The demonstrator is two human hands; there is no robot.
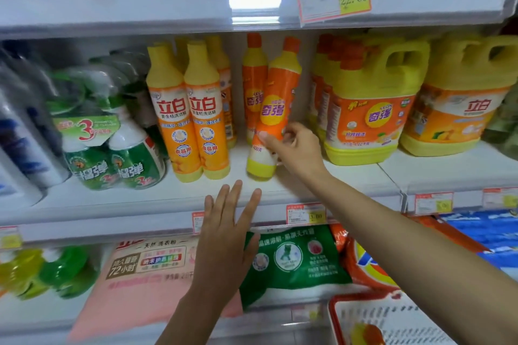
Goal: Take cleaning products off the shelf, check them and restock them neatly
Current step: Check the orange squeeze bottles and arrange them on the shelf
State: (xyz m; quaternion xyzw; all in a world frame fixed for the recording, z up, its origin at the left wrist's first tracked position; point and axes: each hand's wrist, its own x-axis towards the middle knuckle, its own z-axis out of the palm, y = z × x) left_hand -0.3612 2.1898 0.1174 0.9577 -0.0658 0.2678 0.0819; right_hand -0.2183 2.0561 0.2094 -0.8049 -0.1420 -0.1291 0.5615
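You are gripping the tilted orange bottle with your right hand, fingers curling round it just left of the big yellow jug, while your left hand is hovering below it, fingers spread wide, so restocking is probably calling for standing it upright.

You have one view, from the camera on your head. It faces forward and a little down at the shelf, from close range. Your left hand sits low at centre, over the shelf's front edge; your right hand, gripping a bottle, is just above and right of it. The wide lens bows straight lines above and below both.
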